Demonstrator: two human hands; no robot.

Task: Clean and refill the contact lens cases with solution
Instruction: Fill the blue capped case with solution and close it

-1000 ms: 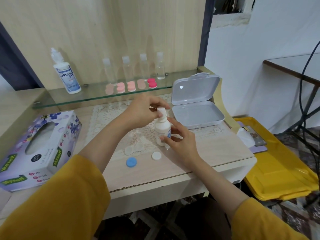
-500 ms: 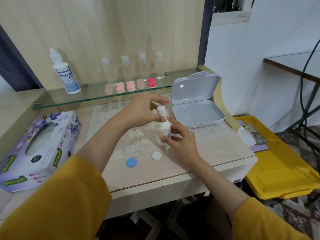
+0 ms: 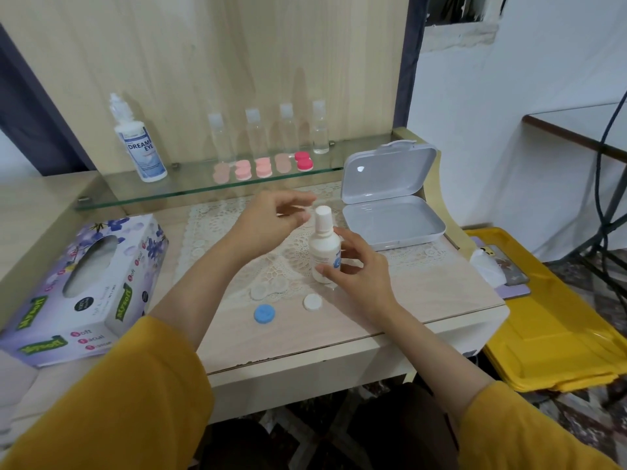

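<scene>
Solution bottle — small, white, cap on — stands upright on the lace mat, approx mid-table. R hand grips its lower body, thumb in front, fingers curled round the back. L hand hovers just beside the cap, fingers loosely curled, not touching it. Near the bottle's foot: open lens case w/ 2 clear wells, plus 2 loose lids — blue lid, white lid. Grey box lies open at right.
</scene>
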